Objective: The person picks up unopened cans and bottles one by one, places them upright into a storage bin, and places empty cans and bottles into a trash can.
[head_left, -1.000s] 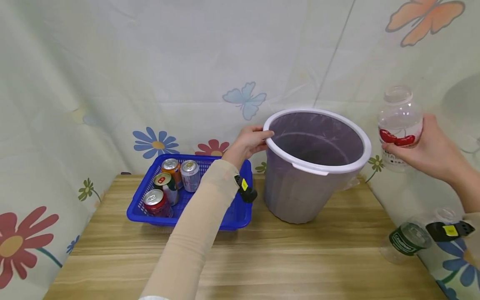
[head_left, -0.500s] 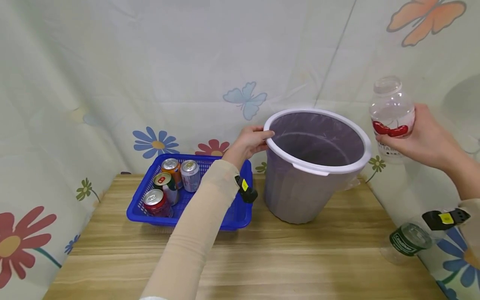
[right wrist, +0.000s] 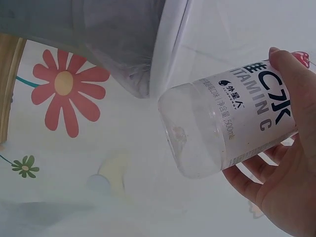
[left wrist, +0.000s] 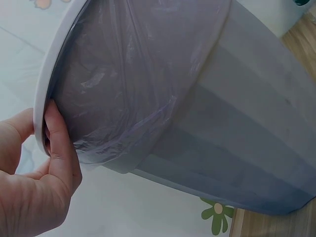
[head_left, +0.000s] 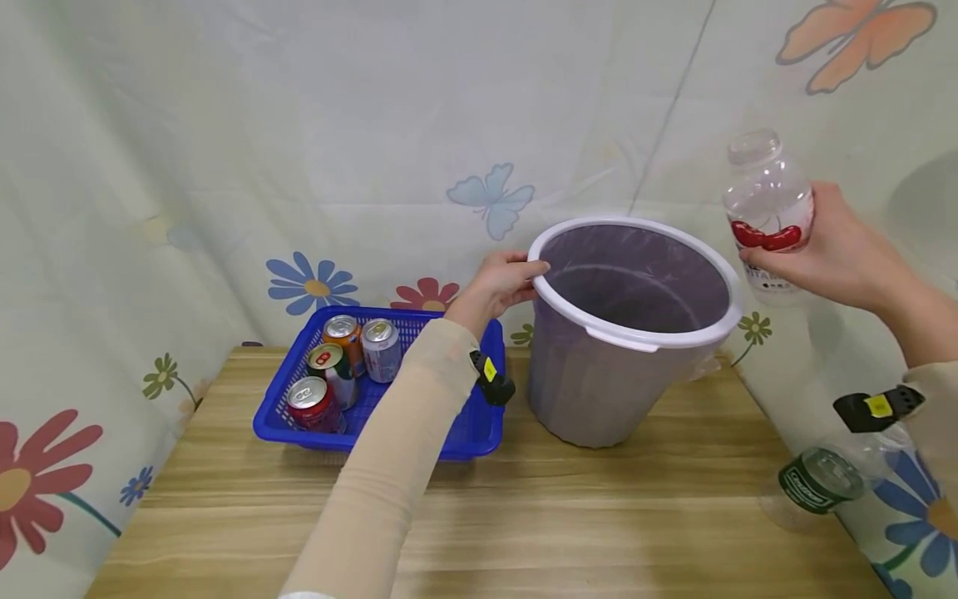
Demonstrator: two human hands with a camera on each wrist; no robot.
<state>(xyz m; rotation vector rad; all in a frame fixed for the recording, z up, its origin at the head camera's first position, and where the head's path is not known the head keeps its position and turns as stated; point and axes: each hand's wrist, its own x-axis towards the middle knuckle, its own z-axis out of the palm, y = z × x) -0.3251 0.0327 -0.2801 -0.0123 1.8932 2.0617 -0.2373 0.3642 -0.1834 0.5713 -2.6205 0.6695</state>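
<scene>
My left hand pinches the white rim of a grey trash can, thumb over the edge and fingers beneath. A thin translucent bag lines the can and folds over its outside. To the right of the can and higher than its rim, my right hand grips a clear plastic bottle with red cherries on its label. The bottle has no cap and stands nearly upright. In the right wrist view its base points toward the can's rim, apart from it.
Left of the can sits a blue plastic basket with several drink cans, among them a red can. Another clear bottle with a green label lies at the table's right edge. A flowered curtain surrounds the wooden table.
My right hand has moved up and to the left with the cherry-label bottle, closer to the trash can. My left hand stays on the rim.
</scene>
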